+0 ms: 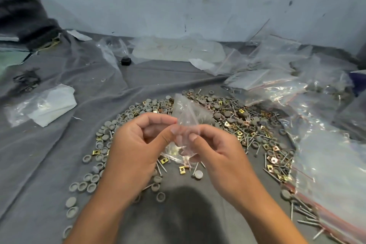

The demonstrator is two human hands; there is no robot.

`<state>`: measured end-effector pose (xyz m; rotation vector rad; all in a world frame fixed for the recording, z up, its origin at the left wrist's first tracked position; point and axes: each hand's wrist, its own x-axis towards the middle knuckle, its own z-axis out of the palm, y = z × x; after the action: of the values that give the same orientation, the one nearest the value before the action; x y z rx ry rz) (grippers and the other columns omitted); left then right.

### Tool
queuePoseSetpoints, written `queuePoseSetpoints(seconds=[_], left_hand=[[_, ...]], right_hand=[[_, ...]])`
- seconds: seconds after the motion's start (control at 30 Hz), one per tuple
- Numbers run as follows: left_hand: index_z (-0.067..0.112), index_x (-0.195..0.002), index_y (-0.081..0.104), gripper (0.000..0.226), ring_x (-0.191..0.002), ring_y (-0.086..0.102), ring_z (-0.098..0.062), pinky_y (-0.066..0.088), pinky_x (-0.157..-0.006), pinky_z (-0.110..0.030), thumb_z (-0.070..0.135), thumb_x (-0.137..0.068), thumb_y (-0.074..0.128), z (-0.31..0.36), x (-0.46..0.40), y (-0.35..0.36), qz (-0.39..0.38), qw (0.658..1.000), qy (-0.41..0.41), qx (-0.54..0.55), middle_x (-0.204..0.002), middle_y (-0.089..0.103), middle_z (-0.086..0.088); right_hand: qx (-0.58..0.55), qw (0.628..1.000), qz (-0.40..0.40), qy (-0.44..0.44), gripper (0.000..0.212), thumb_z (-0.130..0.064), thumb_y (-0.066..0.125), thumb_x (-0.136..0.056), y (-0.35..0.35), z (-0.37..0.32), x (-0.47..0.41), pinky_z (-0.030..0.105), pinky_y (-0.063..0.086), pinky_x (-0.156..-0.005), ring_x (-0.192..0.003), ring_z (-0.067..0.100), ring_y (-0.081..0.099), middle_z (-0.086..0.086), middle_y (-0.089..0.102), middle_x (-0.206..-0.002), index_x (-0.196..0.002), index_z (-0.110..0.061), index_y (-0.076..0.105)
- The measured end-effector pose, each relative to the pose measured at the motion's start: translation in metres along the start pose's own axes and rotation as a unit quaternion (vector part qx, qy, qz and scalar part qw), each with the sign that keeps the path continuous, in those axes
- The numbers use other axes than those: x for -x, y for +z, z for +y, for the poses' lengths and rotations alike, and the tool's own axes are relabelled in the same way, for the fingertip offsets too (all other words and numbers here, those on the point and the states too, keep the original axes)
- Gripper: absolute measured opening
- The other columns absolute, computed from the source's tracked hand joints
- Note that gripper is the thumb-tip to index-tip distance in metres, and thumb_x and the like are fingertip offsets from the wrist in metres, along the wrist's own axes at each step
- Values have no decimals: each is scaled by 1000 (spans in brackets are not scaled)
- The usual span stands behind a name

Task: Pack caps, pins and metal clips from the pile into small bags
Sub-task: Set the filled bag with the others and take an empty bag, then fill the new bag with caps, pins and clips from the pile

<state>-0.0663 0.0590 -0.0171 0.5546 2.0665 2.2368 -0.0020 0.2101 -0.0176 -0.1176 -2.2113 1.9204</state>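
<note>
holding a small clear bag (185, 125) between them, both hands work over the pile (198, 125) on a grey cloth (49, 154). left hand (136, 144): grip pinching the bag near its middle, thumb and fingers curled. right hand (213, 148): grip pinching the same bag just beside it. the bag's lower end seems to carry a few metal clips and pins; exact contents unclear. judged step: closing or sealing a filled bag. next move calls for pressing the strip shut. filled bags (297, 89) lie at right.
</note>
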Motion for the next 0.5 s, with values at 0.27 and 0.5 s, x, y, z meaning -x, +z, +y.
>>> queuePoseSetpoints(seconds=[0.27, 0.5], left_hand=[[47, -91, 54, 17, -81, 67, -2, 49, -67, -23, 33, -96, 63, 8, 8, -7, 190, 953, 103, -214, -90, 69, 16], [41, -109, 66, 23, -83, 61, 12, 48, -67, -9, 22, -95, 65, 9, 10, -17, 182, 904, 173, -346, -95, 60, 33]], right_hand=[[177, 984, 10, 32, 8, -39, 62, -97, -8, 16, -4, 20, 53, -73, -85, 0, 67, -20, 72, -92, -99, -34, 69], [493, 836, 93, 221, 30, -33, 71, -92, -103, 35, -18, 33, 48, -93, -112, 25, 60, 3, 67, -122, -120, -27, 64]])
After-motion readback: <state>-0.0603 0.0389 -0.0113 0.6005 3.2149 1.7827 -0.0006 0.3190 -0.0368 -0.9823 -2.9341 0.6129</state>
